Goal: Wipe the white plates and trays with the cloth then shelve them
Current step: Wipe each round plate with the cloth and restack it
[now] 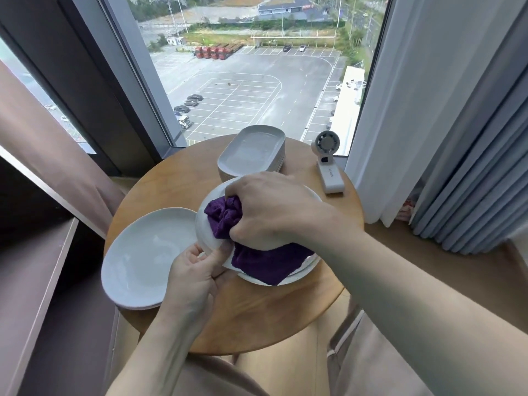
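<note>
A white plate (207, 227) is tilted up over a stack of white plates (303, 271) in the middle of the round wooden table (257, 318). My left hand (194, 275) pinches its near rim. My right hand (271, 212) grips a bunched purple cloth (257, 261) and presses it on the plate's face. To the left lies another white plate (143, 258), on a short stack. At the table's far side stands a stack of white oblong trays (251, 151).
A small white handheld fan (327, 164) lies at the table's right rear. A window is straight behind the table, with grey curtains (457, 138) on the right. A dark shelf unit (43, 267) stands close on the left.
</note>
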`<state>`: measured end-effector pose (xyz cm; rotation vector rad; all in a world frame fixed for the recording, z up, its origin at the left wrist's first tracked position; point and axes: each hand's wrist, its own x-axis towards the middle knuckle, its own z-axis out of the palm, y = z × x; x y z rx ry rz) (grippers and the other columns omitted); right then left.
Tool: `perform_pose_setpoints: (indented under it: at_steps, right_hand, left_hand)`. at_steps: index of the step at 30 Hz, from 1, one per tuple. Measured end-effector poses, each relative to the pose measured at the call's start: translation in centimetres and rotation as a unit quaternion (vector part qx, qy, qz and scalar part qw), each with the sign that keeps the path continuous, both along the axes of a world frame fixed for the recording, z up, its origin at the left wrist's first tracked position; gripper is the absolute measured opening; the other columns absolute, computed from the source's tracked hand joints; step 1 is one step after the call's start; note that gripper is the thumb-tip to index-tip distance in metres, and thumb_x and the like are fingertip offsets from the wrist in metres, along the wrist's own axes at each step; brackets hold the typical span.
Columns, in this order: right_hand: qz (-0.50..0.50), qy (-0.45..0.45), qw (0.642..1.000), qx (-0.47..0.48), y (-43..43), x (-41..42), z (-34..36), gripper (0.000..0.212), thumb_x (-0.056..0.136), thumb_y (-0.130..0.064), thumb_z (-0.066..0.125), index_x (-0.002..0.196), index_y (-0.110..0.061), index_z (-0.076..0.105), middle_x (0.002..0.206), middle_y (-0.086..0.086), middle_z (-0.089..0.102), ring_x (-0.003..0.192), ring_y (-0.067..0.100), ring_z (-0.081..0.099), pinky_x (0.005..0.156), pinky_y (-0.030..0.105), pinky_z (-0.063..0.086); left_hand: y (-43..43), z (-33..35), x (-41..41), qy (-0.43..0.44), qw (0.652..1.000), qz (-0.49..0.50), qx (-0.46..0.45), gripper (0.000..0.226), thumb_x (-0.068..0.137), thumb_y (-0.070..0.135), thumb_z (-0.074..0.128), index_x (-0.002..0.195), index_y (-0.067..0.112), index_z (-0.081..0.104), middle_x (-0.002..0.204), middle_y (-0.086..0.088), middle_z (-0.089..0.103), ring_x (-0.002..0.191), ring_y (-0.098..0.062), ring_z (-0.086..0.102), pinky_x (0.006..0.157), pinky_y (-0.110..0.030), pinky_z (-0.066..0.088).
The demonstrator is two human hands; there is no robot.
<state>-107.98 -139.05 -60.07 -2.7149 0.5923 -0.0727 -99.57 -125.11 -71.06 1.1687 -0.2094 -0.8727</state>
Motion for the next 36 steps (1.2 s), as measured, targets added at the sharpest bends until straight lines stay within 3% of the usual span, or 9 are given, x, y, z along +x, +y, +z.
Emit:
perform_pose_setpoints:
  at_steps: [4,7,10,13,17,22,26,30,36]
  right_hand:
    - [0.000,-0.035,0.999,0.023,0.3,2.4,-0.8,0.017,0.078,-0.030,0.063,0.095,-0.030,0.063,0.094,-0.006,0.061,0.098,0.029,0.056,0.079,0.040,0.040]
    - [-0.028,-0.067,0.997,0.011,-0.5,3.8,-1.7,0.015,0.080,-0.036,0.063,0.094,-0.030,0.061,0.096,-0.005,0.057,0.102,0.030,0.053,0.080,0.041,0.036]
    - [-0.064,-0.083,0.994,0.000,-1.5,4.4,-2.6,0.019,0.080,-0.044,0.064,0.091,-0.031,0.055,0.097,-0.003,0.053,0.105,0.030,0.051,0.084,0.042,0.035]
    - [-0.099,-0.084,0.991,-0.020,-2.6,4.3,-3.2,0.030,0.083,-0.049,0.062,0.107,-0.032,0.058,0.103,0.000,0.050,0.111,0.031,0.050,0.091,0.045,0.038]
    - [-0.133,-0.074,0.988,-0.039,-3.4,3.0,-3.6,0.043,0.084,-0.052,0.061,0.122,-0.031,0.057,0.117,0.006,0.055,0.117,0.035,0.051,0.097,0.047,0.039]
    - [-0.163,-0.056,0.984,-0.038,-3.5,0.6,-3.4,0.039,0.083,-0.052,0.060,0.113,-0.027,0.054,0.113,0.010,0.057,0.109,0.037,0.051,0.087,0.045,0.037]
    - [-0.166,-0.063,0.984,0.002,-3.2,-1.5,-3.1,0.044,0.082,-0.053,0.061,0.120,-0.032,0.055,0.110,0.005,0.056,0.111,0.032,0.051,0.082,0.038,0.033]
    - [-0.153,-0.077,0.985,-0.016,-2.1,-3.4,-3.3,0.053,0.080,-0.057,0.062,0.129,-0.038,0.053,0.112,-0.001,0.057,0.109,0.026,0.051,0.083,0.035,0.028]
    - [-0.107,-0.170,0.980,-0.001,-0.5,-6.0,-5.9,0.066,0.079,-0.051,0.066,0.140,-0.035,0.048,0.125,-0.003,0.053,0.115,0.024,0.048,0.102,0.038,0.041]
  left_hand:
    - [-0.1,0.0,0.0,-0.008,1.000,0.001,0.017,0.023,0.084,0.008,0.068,0.107,0.003,0.063,0.091,-0.012,0.076,0.080,-0.020,0.074,0.067,-0.030,0.062]
    - [0.0,0.0,0.1,-0.008,1.000,-0.006,0.026,0.022,0.087,0.006,0.067,0.107,0.002,0.061,0.094,-0.016,0.074,0.087,-0.027,0.072,0.071,-0.032,0.063]
    - [0.0,0.3,0.1,-0.004,1.000,-0.011,0.025,0.041,0.085,0.015,0.071,0.121,-0.002,0.060,0.105,-0.016,0.074,0.093,-0.026,0.073,0.068,-0.030,0.061]
    - [0.0,0.5,0.0,-0.004,1.000,-0.011,0.017,0.057,0.077,0.020,0.076,0.126,-0.002,0.059,0.111,-0.017,0.075,0.097,-0.026,0.075,0.070,-0.029,0.061]
    - [0.0,0.6,0.0,0.009,1.000,-0.009,0.009,0.059,0.077,0.017,0.076,0.130,-0.002,0.058,0.114,-0.018,0.075,0.099,-0.028,0.075,0.071,-0.029,0.061]
    - [-0.1,0.7,-0.2,0.005,1.000,0.001,0.002,0.058,0.077,0.015,0.076,0.129,-0.001,0.057,0.112,-0.017,0.075,0.098,-0.028,0.075,0.072,-0.031,0.062]
    - [-0.1,0.7,-0.2,0.004,1.000,0.005,-0.001,0.056,0.075,0.016,0.076,0.126,-0.001,0.060,0.110,-0.018,0.076,0.094,-0.026,0.076,0.068,-0.029,0.061]
    - [-0.1,0.4,-0.2,0.011,1.000,0.002,-0.004,0.050,0.076,0.015,0.074,0.122,0.000,0.063,0.108,-0.017,0.076,0.092,-0.025,0.076,0.067,-0.028,0.061]
    - [-0.1,-0.1,0.0,0.017,1.000,-0.002,-0.002,0.052,0.077,0.014,0.074,0.124,-0.003,0.062,0.110,-0.018,0.076,0.091,-0.025,0.076,0.067,-0.029,0.061]
